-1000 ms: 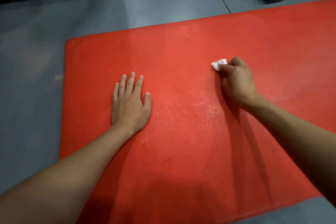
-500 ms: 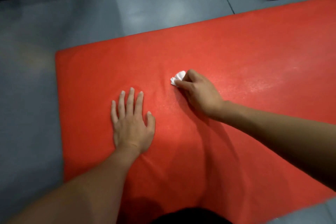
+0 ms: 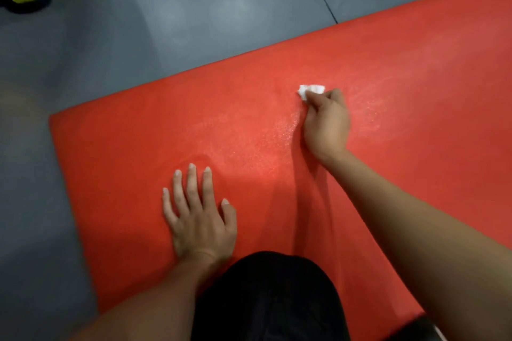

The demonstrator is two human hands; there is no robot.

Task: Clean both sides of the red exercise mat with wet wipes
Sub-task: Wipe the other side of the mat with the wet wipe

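My right hand (image 3: 327,122) pinches a balled wet wipe (image 3: 310,90) vs the red mat (image 3: 415,69); left hand (image 3: 198,216) flat, fingers straight, pinning it. Mat looks soft, floppy, prob slick where wet; I'd grab an edge w/ both hands to flip.

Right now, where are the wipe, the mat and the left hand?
wipe (image 3: 310,90), head view, on the white bunched part showing past the fingers.
mat (image 3: 124,147), head view, on bare red surface near its left end.
left hand (image 3: 198,219), head view, on the back of the hand.

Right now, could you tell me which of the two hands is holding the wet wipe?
The right hand pinches the white wet wipe against the red exercise mat. The left hand lies flat with straight fingers, holding nothing.
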